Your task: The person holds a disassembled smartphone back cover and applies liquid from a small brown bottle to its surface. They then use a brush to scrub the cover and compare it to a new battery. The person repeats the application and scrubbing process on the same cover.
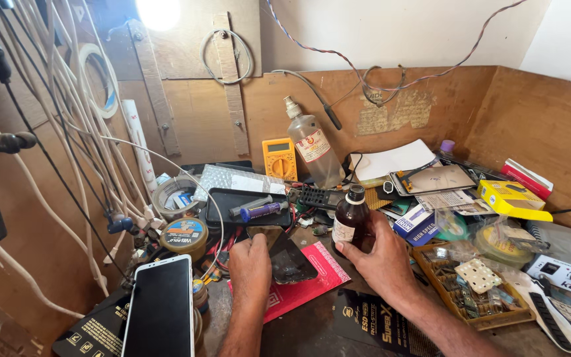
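**Two hands on a crowded repair bench: one on a dark panel, one around a brown bottle**

I see my left hand curled down onto a dark glossy phone panel, fingers closed over its near-left edge. The panel lies tilted on a red sheet that sticks out past it toward my right hand. Whether the thumb is pinching underneath, I cannot tell.

My right hand is wrapped around a small brown bottle with a black cap and a pale label. The bottle stands upright, just beyond the fingertips, with the thumb and fingers closed on its lower body.

To the left of my left hand, a white-framed phone with a dark screen lies face up, near the bench's front edge. Beyond that hand sit a round tin and a black tray holding a purple-capped tube. Farther back stand a clear spray bottle and a yellow multimeter, leaning against the wooden back wall.

To the right of my right hand there is a wooden box of small parts, with a yellow box beyond it. A black anti-static mat lies under my right wrist.
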